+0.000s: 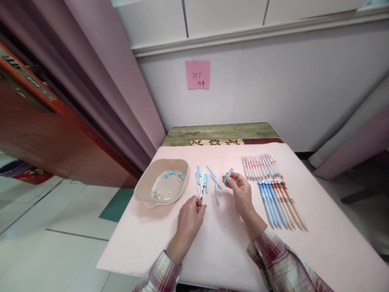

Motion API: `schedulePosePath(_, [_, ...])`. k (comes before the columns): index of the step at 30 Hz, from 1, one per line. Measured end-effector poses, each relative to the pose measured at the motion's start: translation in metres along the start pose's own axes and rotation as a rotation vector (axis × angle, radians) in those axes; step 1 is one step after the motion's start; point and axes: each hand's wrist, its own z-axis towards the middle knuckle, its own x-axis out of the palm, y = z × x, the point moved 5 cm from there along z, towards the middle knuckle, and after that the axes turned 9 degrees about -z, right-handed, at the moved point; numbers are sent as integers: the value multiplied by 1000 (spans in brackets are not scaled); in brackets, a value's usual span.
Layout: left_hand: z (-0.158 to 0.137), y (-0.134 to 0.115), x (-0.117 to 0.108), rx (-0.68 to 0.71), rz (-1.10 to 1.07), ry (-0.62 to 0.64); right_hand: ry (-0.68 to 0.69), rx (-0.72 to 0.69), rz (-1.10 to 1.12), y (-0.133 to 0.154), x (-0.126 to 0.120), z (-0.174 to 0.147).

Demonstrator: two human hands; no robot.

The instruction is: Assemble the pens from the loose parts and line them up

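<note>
My right hand (pixel 241 192) pinches a short blue pen barrel part (pixel 228 174) above the table, right of the loose pen parts. My left hand (pixel 190 215) is closed, its fingertips at the dark lower tip of a white pen refill (pixel 199 190); the grip itself is partly hidden. Around that refill lie several more white refills and bright blue pen pieces (pixel 205 179). Between my hands rest a few pale blue pen barrels (pixel 216 194), lying loose at different angles.
A beige basin (pixel 142 184) with small blue and clear pieces stands on the left of the pink-covered table (pixel 212 247). To the right lie a row of pale patterned pens (pixel 261 167) and a row of blue and beige pens (pixel 281 205). A wall stands behind the table.
</note>
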Motion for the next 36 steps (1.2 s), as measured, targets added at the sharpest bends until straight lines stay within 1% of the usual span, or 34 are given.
schedulePosePath(2, [6, 5, -5, -6, 4, -54, 21, 7, -9, -1, 3, -2])
schedulePosePath(5, [19, 6, -6, -12, 62, -90, 67, 3, -26, -4, 7, -4])
schedulePosePath(7, [26, 5, -4, -33, 126, -90, 104, -12, -37, -5, 10, -5])
schedulePosePath(11, [36, 9, 2, -140, 233, -64, 159, -29, -55, -4, 14, -7])
schedulePosePath(13, [38, 12, 3, -183, 222, -57, 168, -19, -60, -3, 15, -7])
schedulePosePath(19, [43, 19, 4, -273, 92, -18, 177, 10, -56, -3, 17, -9])
schedulePosePath(23, [44, 20, 4, -281, 47, -26, 175, 2, -55, -3, 16, -7])
schedulePosePath(27, [41, 23, 3, -276, 26, -41, 130, -5, -65, -1, 11, -5])
schedulePosePath(32, [35, 22, 1, -219, 99, -57, 64, 13, -55, 2, 3, -1])
schedulePosePath(36, [32, 19, 2, -194, 147, -48, 43, 50, -30, 0, -1, 2])
